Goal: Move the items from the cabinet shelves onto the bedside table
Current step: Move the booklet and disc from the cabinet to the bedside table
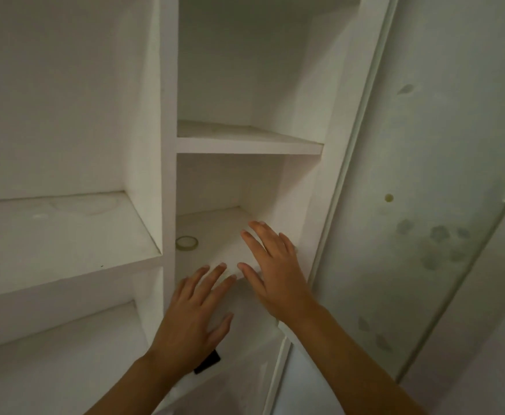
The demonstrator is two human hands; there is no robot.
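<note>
1. Head view: a white cabinet (167,145) fills the left and middle of the picture, split by an upright board into a wide left bay and a narrow right bay.
2. Both hands reach toward the lower shelf (212,232) of the narrow bay.
3. The left hand (191,319) is spread wide, fingers straight and apart, palm down. Its fingertips lie at the front edge of a flat white thing (233,259) on that shelf, touching or just short of it; which one is not clear. It holds nothing.
4. The right hand (272,265) is also spread wide, fingers straight, and lies flat over the right part of the same white thing, close to the right wall of the bay. It grips nothing.
5. The white thing is pale, flat and blurred; what it is cannot be told. It lies toward the front right of the shelf.
6. A roll of clear tape (187,243) lies flat on the same shelf, at its left side near the upright board, apart from both hands.
7. A small black object (207,362) shows below the left wrist, partly hidden by the arm; its kind is unclear.
8. The upper shelf (245,139) of the narrow bay sits above the hands.
9. At the right stands a glass door (425,220) with smudges on it.
10. The bedside table is out of view.
</note>
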